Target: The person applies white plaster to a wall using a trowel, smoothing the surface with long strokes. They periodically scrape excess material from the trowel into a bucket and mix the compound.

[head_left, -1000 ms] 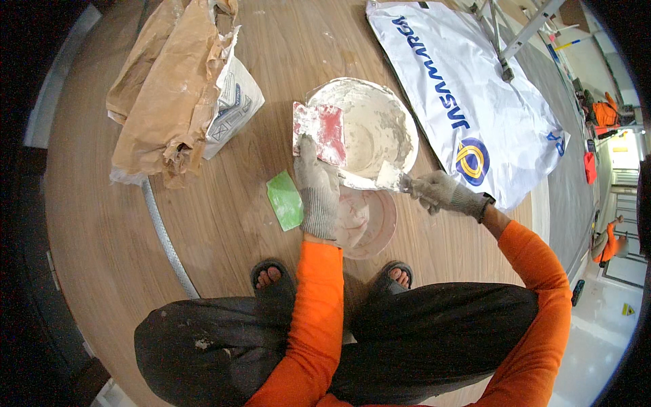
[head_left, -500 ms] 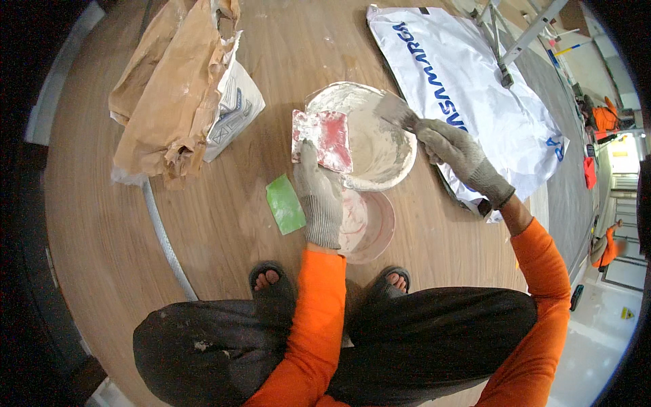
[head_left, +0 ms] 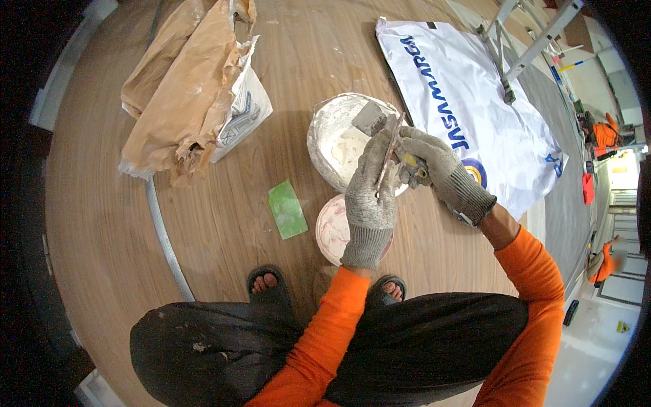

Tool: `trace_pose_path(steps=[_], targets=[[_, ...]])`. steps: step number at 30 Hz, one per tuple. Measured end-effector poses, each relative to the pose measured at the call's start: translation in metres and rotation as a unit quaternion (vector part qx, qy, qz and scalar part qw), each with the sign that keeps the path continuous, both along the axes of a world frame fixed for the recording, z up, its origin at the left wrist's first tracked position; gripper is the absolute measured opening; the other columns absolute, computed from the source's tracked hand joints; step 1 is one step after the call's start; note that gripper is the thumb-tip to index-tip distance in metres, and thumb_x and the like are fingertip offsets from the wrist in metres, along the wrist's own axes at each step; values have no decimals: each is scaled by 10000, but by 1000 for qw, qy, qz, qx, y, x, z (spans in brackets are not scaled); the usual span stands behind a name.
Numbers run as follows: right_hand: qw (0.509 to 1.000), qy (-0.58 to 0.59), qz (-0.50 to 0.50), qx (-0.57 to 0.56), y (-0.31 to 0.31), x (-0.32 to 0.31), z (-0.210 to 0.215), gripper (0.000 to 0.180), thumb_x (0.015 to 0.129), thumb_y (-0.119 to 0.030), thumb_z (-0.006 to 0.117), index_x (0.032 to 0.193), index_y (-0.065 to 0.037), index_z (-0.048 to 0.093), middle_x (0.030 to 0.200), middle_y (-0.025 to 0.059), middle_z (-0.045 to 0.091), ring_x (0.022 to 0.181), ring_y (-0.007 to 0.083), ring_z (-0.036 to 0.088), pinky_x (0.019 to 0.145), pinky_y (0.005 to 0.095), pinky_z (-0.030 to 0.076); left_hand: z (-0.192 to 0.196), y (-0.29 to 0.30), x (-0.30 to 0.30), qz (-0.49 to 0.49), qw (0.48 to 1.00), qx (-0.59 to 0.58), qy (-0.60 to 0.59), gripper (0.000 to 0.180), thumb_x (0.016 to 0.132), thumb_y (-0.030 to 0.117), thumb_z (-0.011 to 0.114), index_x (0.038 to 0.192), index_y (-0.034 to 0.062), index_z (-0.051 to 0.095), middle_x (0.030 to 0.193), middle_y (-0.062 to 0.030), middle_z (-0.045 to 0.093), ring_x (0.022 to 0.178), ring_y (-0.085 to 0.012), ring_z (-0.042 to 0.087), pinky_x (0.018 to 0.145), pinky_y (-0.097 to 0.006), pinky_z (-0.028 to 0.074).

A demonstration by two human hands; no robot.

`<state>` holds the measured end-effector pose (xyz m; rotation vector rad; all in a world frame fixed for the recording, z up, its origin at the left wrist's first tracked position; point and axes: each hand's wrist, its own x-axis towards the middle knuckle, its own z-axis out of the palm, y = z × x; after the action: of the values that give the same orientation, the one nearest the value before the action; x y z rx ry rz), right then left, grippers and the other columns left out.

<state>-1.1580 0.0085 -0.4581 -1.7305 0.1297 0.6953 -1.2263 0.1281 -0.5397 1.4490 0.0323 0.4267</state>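
Observation:
My gloved left hand [head_left: 371, 193] is closed on a red plastic spreader [head_left: 388, 157] smeared with white compound and seen nearly edge-on. Close beside it, my gloved right hand [head_left: 451, 173] grips a putty knife [head_left: 369, 119], its coated metal blade pointing up and left past the spreader. Both hands are over the right side of a white bucket [head_left: 315, 146] with pale paste inside, partly hiding it. Nearer my feet stands a smaller pinkish tub [head_left: 329, 234], partly covered by my left wrist. A green rectangular sheet [head_left: 287, 209] lies on the floor left of the tub.
A torn brown paper sack [head_left: 183, 102] stands at far left beside a pale strip [head_left: 163, 237]. At right lies a white printed banner [head_left: 434, 74], with metal ladder legs [head_left: 542, 44] on it. Persons in orange [head_left: 600, 132] are at the far right edge.
My left hand has moved right and turned the red spreader from flat to edge-on. The putty knife has shifted left from the bucket's right side, and my hands have come together.

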Motion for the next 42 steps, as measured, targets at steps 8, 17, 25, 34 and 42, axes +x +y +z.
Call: trace_pose_path(steps=[8, 17, 25, 34, 42], targets=[[997, -32, 54, -35, -8, -4, -2, 324, 1044, -294, 506, 1172, -15, 611, 878, 56, 649, 638, 101, 620, 539, 246, 507, -26, 5, 9, -53, 998, -2, -42, 500, 928, -31, 617, 1418, 48, 559, 1442, -151, 579, 1325, -306, 566, 1100, -389, 456], [991, -11, 71, -115, 5, -14, 24, 408, 1030, -323, 529, 1248, 15, 598, 818, 43, 630, 577, 110, 614, 496, 256, 505, -39, 23, 31, -53, 993, -101, 41, 389, 1013, 61, 580, 1399, 7, 591, 1367, -129, 621, 1180, -157, 599, 1010, -317, 483], [965, -140, 126, -185, -5, -9, 40, 530, 1033, -377, 545, 1426, -22, 518, 858, 49, 652, 637, 85, 610, 534, 258, 503, -53, 51, 43, 150, 959, -206, 127, 128, 978, 184, 669, 872, 115, 655, 641, 62, 552, 540, -35, 491, 485, -237, 371], [851, -458, 167, -196, -23, 2, -12, 434, 1030, -123, 518, 1451, -25, 487, 1225, 239, 628, 1095, 337, 645, 942, 419, 508, -38, 64, 31, 21, 821, -557, 122, 137, 999, 199, 629, 1037, 70, 660, 890, -22, 679, 679, -92, 625, 524, -245, 486], [823, -480, 210, -218, -18, 3, -27, 488, 915, -1, 612, 1396, -59, 553, 1192, 193, 581, 1106, 378, 598, 956, 426, 495, -16, 54, 17, -47, 795, -598, 96, 401, 997, 92, 560, 1390, 21, 536, 1349, -122, 631, 1221, -218, 629, 1054, -370, 530]])
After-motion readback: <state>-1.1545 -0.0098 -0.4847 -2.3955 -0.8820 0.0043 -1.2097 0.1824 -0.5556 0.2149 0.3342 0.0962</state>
